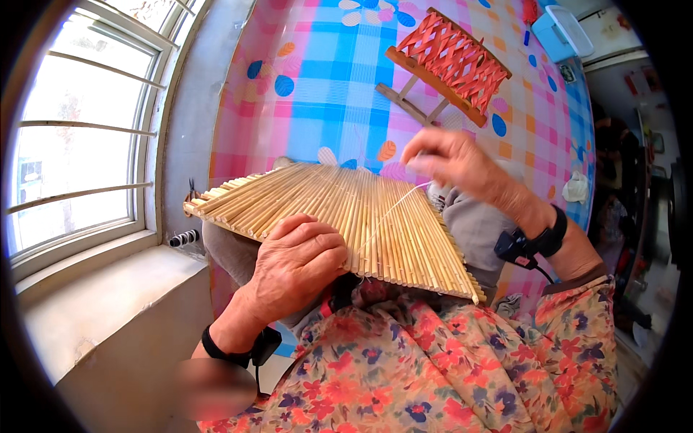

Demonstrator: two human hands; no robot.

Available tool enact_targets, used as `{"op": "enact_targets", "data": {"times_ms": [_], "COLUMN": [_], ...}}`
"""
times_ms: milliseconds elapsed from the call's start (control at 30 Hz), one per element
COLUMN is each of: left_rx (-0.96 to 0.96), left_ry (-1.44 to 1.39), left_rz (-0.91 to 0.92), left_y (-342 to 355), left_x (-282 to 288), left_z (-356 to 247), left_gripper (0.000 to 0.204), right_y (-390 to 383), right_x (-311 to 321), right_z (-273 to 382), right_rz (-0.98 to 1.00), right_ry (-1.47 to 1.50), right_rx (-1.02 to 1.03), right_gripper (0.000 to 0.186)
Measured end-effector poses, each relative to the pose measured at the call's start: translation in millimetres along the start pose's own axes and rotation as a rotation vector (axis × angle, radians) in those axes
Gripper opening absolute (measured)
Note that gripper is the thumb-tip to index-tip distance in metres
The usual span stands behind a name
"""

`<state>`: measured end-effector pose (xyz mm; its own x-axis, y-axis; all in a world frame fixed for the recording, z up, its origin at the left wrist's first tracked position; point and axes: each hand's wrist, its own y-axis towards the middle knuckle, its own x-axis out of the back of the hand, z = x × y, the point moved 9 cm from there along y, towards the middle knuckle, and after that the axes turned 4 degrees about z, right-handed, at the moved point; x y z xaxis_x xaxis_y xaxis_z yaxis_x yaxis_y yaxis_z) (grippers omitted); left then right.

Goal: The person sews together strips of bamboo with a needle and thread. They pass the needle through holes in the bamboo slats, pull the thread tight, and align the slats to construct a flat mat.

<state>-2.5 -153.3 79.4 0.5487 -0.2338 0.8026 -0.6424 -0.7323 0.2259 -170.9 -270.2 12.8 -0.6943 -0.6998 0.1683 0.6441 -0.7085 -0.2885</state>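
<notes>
A mat of thin yellow reed stalks laid side by side rests across my lap. My left hand is closed over its near edge, fingers curled down onto the stalks. From beside those fingers a white thread slants up over the mat toward my right hand. That hand is raised above the mat's right side, its fingers drawn together in a pinch and smeared by motion. The thread's end at the fingertips is too blurred to make out.
A wooden stool with a woven red seat lies beyond the mat on a checked, flowered floor covering. Scissors show at the mat's left corner. A barred window and sill are at left; a blue bin stands far right.
</notes>
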Motion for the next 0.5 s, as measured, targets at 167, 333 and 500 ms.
{"op": "enact_targets", "data": {"times_ms": [167, 333, 500], "left_rx": [-0.034, -0.037, -0.031], "left_ry": [0.015, 0.032, 0.001], "left_rz": [0.028, -0.012, -0.006], "left_y": [2, 0, 0], "left_x": [0, 0, 2], "left_z": [-1, -2, 0], "left_gripper": [0.021, 0.020, 0.021], "right_y": [-5, -7, -8], "right_x": [-88, -100, -103], "right_z": [9, -6, -20], "right_rz": [0.325, 0.346, 0.346], "right_ry": [-0.106, 0.001, 0.198], "right_rx": [0.156, 0.086, 0.010], "right_gripper": [0.019, 0.021, 0.018]}}
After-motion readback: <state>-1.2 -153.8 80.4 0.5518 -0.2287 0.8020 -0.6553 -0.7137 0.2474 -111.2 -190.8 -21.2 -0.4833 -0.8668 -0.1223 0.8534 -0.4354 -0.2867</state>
